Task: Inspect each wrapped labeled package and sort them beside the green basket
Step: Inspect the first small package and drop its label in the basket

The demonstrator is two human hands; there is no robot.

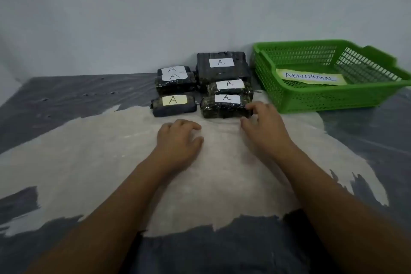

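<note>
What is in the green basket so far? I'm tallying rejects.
No packages: the green basket holds only a paper sign reading ABNORMAL on its floor. All visible packages sit outside, to its left.

Pale, perhaps floury patch, grey wall

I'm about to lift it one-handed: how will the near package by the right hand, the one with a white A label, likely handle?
The package looks like a blocky brick, so it probably slides rather than rolls. Its wrap shines and crinkles like clear film, so it may feel slippery. The right hand rests its fingertips at its end; gripping across the short sides seems safest. Weight cannot be judged.
</note>
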